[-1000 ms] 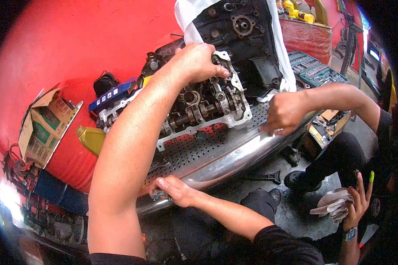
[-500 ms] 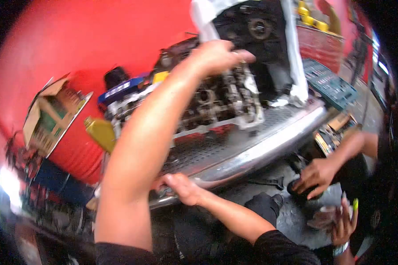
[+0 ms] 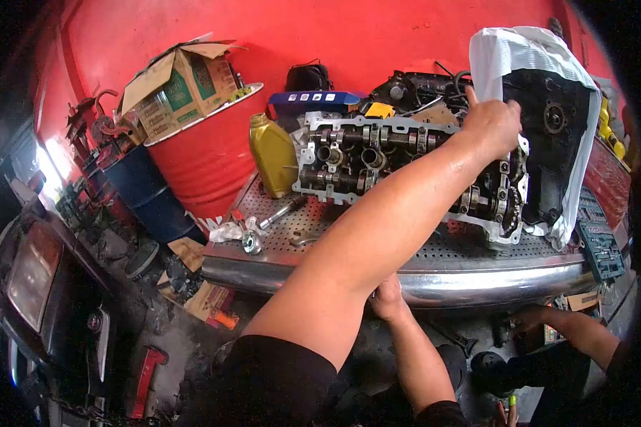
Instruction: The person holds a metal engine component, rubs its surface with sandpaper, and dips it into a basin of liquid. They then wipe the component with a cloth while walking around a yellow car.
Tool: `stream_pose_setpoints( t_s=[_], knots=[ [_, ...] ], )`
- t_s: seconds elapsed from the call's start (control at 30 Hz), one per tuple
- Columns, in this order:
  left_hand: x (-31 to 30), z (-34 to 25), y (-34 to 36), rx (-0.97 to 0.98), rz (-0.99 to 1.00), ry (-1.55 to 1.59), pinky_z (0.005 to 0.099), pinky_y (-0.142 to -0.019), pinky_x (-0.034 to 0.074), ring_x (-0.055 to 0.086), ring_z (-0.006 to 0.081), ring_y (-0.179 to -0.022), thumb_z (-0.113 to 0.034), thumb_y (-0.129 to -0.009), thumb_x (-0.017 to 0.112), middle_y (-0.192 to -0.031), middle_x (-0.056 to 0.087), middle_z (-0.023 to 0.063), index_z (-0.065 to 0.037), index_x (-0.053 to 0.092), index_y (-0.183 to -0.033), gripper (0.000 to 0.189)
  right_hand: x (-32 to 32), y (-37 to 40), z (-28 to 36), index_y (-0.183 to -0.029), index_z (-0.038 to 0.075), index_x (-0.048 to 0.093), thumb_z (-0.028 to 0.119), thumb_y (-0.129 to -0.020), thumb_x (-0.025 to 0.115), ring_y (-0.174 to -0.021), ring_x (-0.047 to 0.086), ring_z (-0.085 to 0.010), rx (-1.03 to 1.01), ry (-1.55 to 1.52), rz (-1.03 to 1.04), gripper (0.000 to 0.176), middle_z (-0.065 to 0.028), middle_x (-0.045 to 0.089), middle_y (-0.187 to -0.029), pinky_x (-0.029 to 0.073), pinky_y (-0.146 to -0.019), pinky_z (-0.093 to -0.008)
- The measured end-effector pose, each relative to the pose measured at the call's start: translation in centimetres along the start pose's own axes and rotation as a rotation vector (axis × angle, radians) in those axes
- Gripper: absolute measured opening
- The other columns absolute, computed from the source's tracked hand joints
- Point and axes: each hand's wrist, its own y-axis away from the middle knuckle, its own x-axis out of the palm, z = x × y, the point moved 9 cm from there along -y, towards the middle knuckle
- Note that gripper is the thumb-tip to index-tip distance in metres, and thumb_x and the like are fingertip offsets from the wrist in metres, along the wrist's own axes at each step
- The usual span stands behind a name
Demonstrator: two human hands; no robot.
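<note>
My left hand (image 3: 490,127) is over the right part of a metal cylinder head (image 3: 349,160) with exposed camshafts, its visible fingers apart; nothing shows in it. The cylinder head lies on a perforated metal bench (image 3: 420,255). My right hand (image 3: 388,297) is low at the bench's rounded front edge, closed around something I cannot make out and partly hidden by my left forearm. To the right stands a dark engine part (image 3: 541,153) partly wrapped in white plastic (image 3: 506,53). A ratchet tool (image 3: 281,213) and a wrench (image 3: 305,238) lie left of centre.
A gold oil bottle (image 3: 272,160) stands by a red drum (image 3: 210,171) carrying a cardboard box (image 3: 181,96). A socket set (image 3: 600,238) is at the bench's right end. Another person's arm (image 3: 584,338) reaches in below. A car's front (image 3: 43,285) is at the left.
The view has turned left, showing more of the bench's left end and the car. My left hand stays near the cylinder head's right part. The other person's hands have shifted lower in view.
</note>
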Motion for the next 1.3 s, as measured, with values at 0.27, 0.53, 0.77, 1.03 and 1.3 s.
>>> stream_pose_setpoints(
  t_s=[0.27,0.53,0.77,1.03,1.3],
  knots=[
    [-7.4,-2.7,16.6,0.280,-0.547,0.058,0.0484,-0.093,0.035,0.054,0.0307,-0.105,-0.015,-0.079,0.069,-0.108,0.063,0.0132,-0.003,0.055,-0.119,0.044,-1.5,3.7,-6.0,-0.114,0.001,0.056,-0.002,-0.076,0.066,-0.098,0.060,-0.0269,0.028,-0.018,-0.092,0.039,-0.0115,0.061,-0.106,0.048,-0.081,-0.0381],
    [-13.3,12.7,40.5,-0.524,-0.520,-0.132,0.0365,-0.090,0.048,0.063,0.0267,-0.100,-0.007,-0.082,0.068,-0.102,0.067,0.0111,-0.003,0.063,-0.114,0.032,1.0,0.4,-2.6,-0.082,0.000,0.062,0.056,-0.094,0.030,-0.061,0.048,-0.0103,0.402,-0.427,-0.046,0.066,-0.0051,0.058,-0.073,0.035,-0.055,-0.0238],
    [-20.2,24.0,52.6,-0.844,-0.619,-0.344,0.0314,-0.076,0.051,0.064,0.0178,-0.079,-0.008,-0.084,0.067,-0.085,0.069,0.0106,-0.003,0.064,-0.112,0.029,0.6,1.6,-3.5,-0.082,0.000,0.062,0.052,-0.095,0.031,-0.069,0.054,-0.0135,0.407,-0.412,-0.174,0.061,-0.0062,0.061,-0.080,0.040,-0.059,-0.0243],
    [-15.8,28.9,49.4,-0.743,-0.037,-0.539,0.0438,-0.076,0.049,0.061,0.0386,-0.085,-0.015,-0.077,0.065,-0.088,0.065,0.0207,-0.003,0.063,-0.084,0.013,1.3,2.7,-1.0,-0.085,0.003,0.065,0.051,-0.096,0.034,-0.065,0.053,-0.0116,0.469,-0.210,-0.114,0.059,-0.0035,0.061,-0.074,0.041,-0.058,-0.0242],
    [-18.1,20.9,45.8,-0.762,-0.400,-0.304,0.0337,-0.079,0.050,0.064,0.0205,-0.084,-0.001,-0.087,0.055,-0.097,0.067,0.0143,-0.003,0.060,-0.123,0.036,-1.5,8.7,-1.1,-0.083,-0.001,0.058,0.053,-0.098,0.028,-0.048,0.035,-0.0114,0.457,-0.800,-0.472,0.063,-0.0006,0.040,-0.055,0.033,-0.050,-0.0274]
  ],
)
